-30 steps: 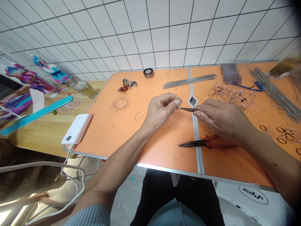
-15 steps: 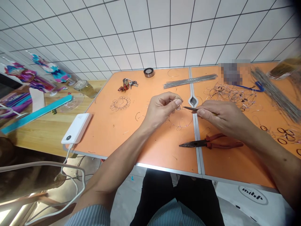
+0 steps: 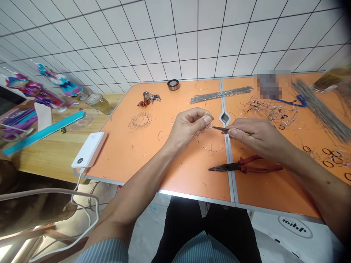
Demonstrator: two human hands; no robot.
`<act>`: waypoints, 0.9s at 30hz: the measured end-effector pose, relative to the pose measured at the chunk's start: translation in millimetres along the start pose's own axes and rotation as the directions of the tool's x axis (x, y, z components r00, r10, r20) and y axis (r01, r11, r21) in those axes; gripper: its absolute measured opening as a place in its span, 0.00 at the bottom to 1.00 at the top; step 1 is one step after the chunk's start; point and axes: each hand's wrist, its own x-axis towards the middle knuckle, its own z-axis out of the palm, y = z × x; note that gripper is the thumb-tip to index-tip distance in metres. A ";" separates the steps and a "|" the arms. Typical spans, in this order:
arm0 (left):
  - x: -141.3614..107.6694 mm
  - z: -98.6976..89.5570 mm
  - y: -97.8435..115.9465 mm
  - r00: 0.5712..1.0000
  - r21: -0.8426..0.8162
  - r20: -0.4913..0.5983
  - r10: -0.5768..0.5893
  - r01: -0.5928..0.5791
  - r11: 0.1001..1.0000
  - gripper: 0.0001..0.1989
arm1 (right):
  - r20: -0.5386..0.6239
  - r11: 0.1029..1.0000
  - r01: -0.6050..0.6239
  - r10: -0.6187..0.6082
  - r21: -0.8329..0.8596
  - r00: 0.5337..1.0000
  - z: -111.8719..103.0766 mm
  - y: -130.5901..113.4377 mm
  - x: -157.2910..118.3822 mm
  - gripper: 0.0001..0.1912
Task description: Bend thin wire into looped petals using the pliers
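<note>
My left hand (image 3: 189,126) pinches a thin wire piece (image 3: 208,126) between thumb and fingers, above the orange table (image 3: 175,175). A ring of fine looped wire (image 3: 211,150) hangs or lies just below the fingers; which one I cannot tell. My right hand (image 3: 249,133) is closed around a slim dark-tipped tool (image 3: 220,129), whose tip points left and reaches the wire at my left fingertips. Nearer the front edge, red-handled pliers (image 3: 241,167) lie across the table's metal seam. A flower-shaped wire ring (image 3: 140,121) lies to the left.
Keys (image 3: 149,99), a tape roll (image 3: 173,84) and straight wires (image 3: 222,94) lie at the back. Tangled wire (image 3: 270,111), a wire bundle (image 3: 323,111) and dark rings (image 3: 328,164) are on the right. A white power bank (image 3: 89,149) sits at the left edge.
My right hand has shifted slightly left with the tool, whose tip now reaches the wire at my left fingertips. My left hand has barely moved.
</note>
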 end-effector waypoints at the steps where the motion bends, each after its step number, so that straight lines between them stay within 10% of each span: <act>1: 0.1 0.4 -0.5 1.000 -0.013 0.003 -0.002 0.002 1.000 0.23 | 0.005 1.000 0.002 -0.002 0.025 1.000 0.1 0.4 0.1 0.27; 27: 0.8 2.8 -2.2 0.999 -0.102 -0.007 -0.034 0.033 0.994 0.24 | -0.017 0.983 -0.123 0.126 0.138 0.992 3.4 -5.1 1.4 0.29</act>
